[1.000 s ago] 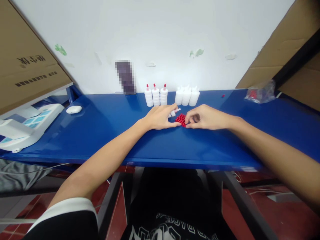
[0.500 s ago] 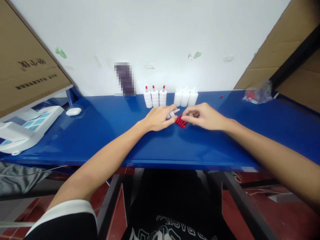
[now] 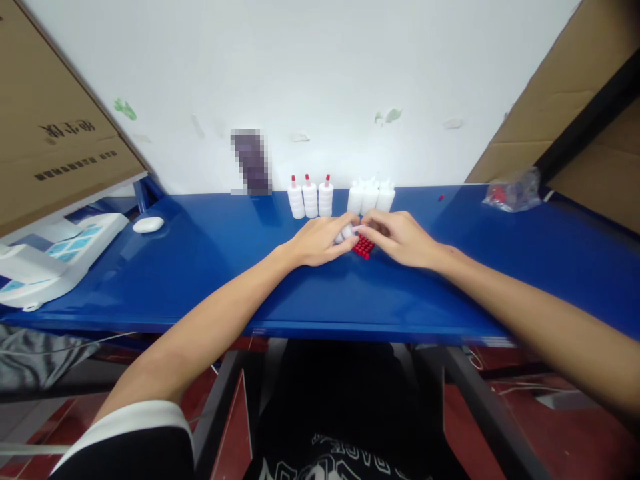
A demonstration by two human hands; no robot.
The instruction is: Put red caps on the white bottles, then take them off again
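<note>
My left hand (image 3: 323,241) is closed around a small white squeeze bottle (image 3: 345,233), whose narrow nozzle points right. At the nozzle's tip, the fingers of my right hand (image 3: 403,239) are pinched together; whatever sits between them is hidden. Just below the fingertips, a tight cluster of small red caps (image 3: 364,247) lies on the blue table (image 3: 320,293). Behind my left hand stand three white bottles (image 3: 311,199) with red-tipped nozzles. Several white bottles (image 3: 370,197) without red tips are grouped behind my right hand.
A clear plastic bag (image 3: 513,192) with red pieces lies at the back right, and a lone red cap (image 3: 441,197) is left of it. At left are a white rounded object (image 3: 148,225) and a white device (image 3: 65,257). Cardboard (image 3: 65,113) flanks the table.
My right hand has moved from the red caps to the nozzle tip of the bottle in my left hand. The two hands now meet there.
</note>
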